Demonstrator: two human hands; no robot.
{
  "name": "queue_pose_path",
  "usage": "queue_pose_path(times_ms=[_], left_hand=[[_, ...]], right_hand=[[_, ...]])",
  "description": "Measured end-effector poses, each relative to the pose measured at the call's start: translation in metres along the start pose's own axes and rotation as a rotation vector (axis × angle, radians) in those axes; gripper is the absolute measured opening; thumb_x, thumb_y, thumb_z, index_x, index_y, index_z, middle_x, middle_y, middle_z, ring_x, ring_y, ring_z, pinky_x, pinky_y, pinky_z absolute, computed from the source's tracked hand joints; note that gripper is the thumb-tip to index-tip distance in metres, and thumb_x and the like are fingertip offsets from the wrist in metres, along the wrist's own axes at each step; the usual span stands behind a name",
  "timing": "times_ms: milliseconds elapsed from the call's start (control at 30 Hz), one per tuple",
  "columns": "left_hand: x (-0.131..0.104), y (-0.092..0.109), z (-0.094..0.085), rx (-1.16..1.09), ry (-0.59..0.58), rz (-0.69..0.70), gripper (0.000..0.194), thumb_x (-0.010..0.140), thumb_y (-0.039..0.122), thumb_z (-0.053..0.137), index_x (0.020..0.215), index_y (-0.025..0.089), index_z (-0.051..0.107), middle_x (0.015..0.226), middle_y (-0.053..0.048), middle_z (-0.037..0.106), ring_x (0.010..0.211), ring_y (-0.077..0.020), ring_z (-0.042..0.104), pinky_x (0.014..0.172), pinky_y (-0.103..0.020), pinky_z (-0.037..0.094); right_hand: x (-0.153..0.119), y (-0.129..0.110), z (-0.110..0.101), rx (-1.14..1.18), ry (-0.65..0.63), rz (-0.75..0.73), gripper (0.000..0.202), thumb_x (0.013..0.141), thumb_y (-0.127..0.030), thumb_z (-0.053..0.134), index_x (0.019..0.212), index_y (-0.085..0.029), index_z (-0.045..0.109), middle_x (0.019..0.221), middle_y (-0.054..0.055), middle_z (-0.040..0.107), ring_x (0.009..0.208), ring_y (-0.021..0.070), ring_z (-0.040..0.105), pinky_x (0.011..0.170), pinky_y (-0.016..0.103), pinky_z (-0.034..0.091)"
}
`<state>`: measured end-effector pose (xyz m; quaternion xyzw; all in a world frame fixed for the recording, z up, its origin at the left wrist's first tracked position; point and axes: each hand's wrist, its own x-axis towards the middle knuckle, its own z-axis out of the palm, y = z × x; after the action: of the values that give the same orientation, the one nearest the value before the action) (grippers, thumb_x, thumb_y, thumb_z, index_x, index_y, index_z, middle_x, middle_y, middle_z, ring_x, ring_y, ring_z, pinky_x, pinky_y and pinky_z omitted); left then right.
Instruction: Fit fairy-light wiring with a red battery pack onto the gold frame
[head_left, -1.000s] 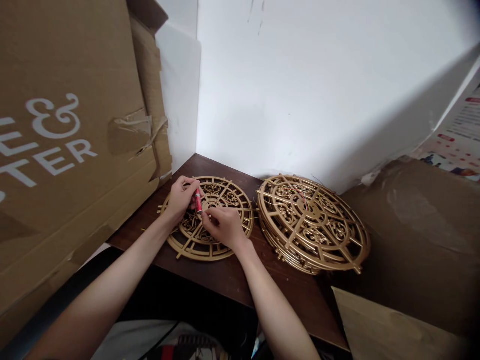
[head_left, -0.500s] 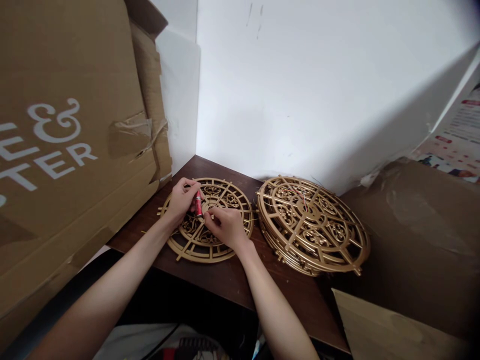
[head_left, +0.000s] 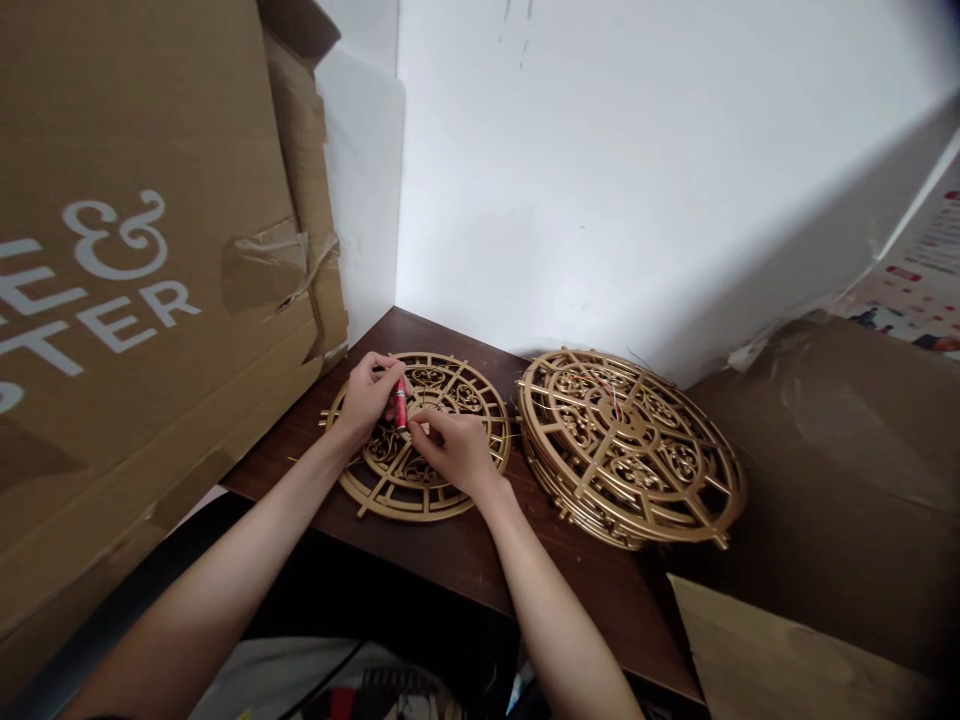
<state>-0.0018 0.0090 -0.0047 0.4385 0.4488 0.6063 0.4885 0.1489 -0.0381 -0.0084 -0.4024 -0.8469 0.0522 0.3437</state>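
A round gold openwork frame lies flat on the dark brown table. Over its left part, my left hand is closed around a small red cylinder, which points down toward the frame's centre. My right hand is pinched just right of the cylinder's lower end; whatever is between its fingertips is too small to make out. To the right stands a stack of similar gold frames, with thin coloured wires on the top one.
A large cardboard box rises at the left. White wall stands behind the table. Brown cardboard is at the right, with a lighter flap in front.
The view has shifted slightly, so everything sits a little farther right. Both hands keep nearly the same pose, with the red cylinder still in my left hand.
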Motion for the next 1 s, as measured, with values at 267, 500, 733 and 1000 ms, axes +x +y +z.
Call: queue_pose_path(times_ms=[267, 500, 733, 1000], left_hand=[[0.0001, -0.0007, -0.0008, -0.010, 0.008, -0.014, 0.025, 0.075, 0.034, 0.065, 0.080, 0.020, 0.044, 0.052, 0.006, 0.060, 0.028, -0.0071, 0.043, 0.026, -0.016, 0.029], [-0.0006, -0.0005, -0.0010, -0.019, 0.011, -0.021, 0.025, 0.075, 0.033, 0.064, 0.080, 0.020, 0.043, 0.052, 0.006, 0.060, 0.030, -0.0069, 0.044, 0.028, -0.016, 0.029], [-0.0008, -0.0015, 0.0002, 0.008, 0.000, -0.007, 0.027, 0.075, 0.034, 0.064, 0.080, 0.021, 0.041, 0.051, 0.007, 0.060, 0.028, -0.0072, 0.042, 0.026, -0.017, 0.029], [-0.0025, -0.0038, -0.0004, 0.109, -0.053, 0.040, 0.026, 0.076, 0.036, 0.064, 0.081, 0.021, 0.042, 0.049, 0.008, 0.058, 0.026, -0.0082, 0.042, 0.027, -0.018, 0.029]], right_hand=[[-0.0009, -0.0001, -0.0006, 0.028, 0.010, -0.001, 0.021, 0.091, -0.028, 0.049, 0.083, -0.020, 0.067, 0.054, -0.004, 0.056, 0.048, 0.0076, 0.050, 0.053, 0.018, 0.032], [-0.0018, -0.0005, -0.0009, 0.065, 0.023, -0.015, 0.019, 0.089, -0.028, 0.053, 0.078, -0.019, 0.065, 0.053, -0.004, 0.057, 0.048, 0.0078, 0.051, 0.053, 0.018, 0.034], [-0.0026, 0.0024, 0.0037, 0.021, 0.013, -0.042, 0.020, 0.090, -0.030, 0.053, 0.078, -0.019, 0.066, 0.054, -0.004, 0.056, 0.050, 0.0083, 0.052, 0.055, 0.019, 0.033], [-0.0019, 0.0004, 0.0034, -0.020, -0.010, -0.067, 0.028, 0.091, -0.035, 0.052, 0.071, -0.019, 0.064, 0.056, -0.001, 0.060, 0.052, 0.0097, 0.054, 0.056, 0.020, 0.034]])
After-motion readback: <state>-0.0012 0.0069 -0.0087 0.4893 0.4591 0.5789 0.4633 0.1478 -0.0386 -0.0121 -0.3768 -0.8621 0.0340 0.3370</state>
